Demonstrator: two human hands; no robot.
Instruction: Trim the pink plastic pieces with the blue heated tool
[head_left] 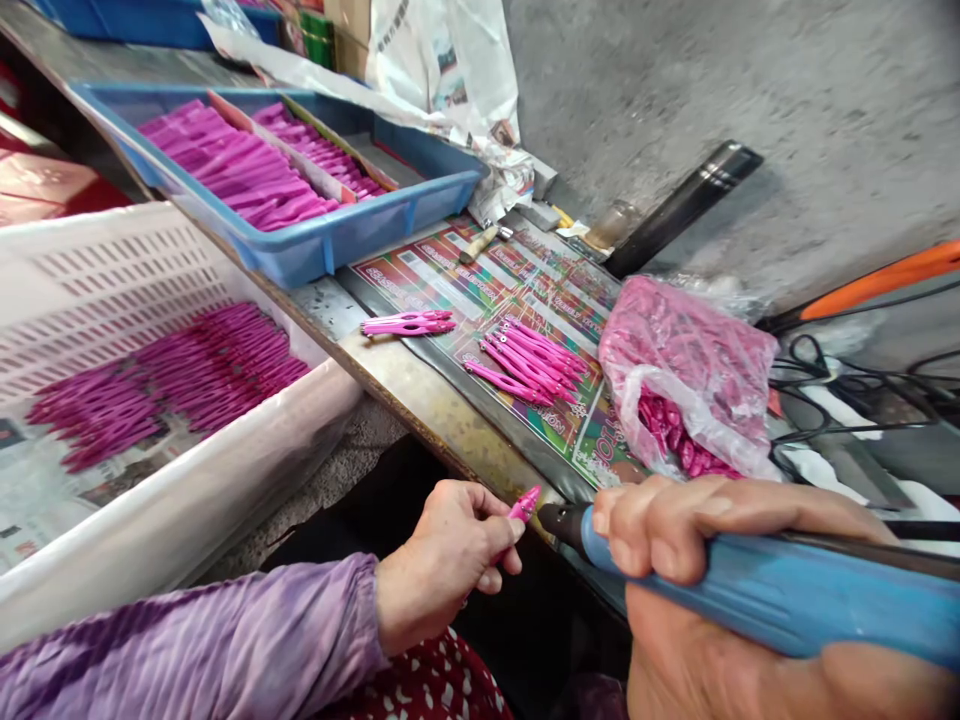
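Note:
My left hand (442, 560) pinches a small pink plastic piece (525, 505) between its fingertips. My right hand (697, 530) is wrapped around a blue-handled electric tool (750, 590), possibly a soldering iron. Its dark tip (559, 522) sits right beside the pink piece, and I cannot tell whether they touch. Beyond my hands, a printed mat (480, 290) on the bench holds a heap of pink pieces (532, 365). A few more pink pieces (409, 323) lie together at the mat's left side.
A blue tray (322, 245) holds rows of pink pieces. More lie on newspaper in a white perforated crate (225, 480) at left. A clear bag of pink pieces (690, 360) sits at right, near black cables (825, 380), with a concrete wall (750, 90) behind.

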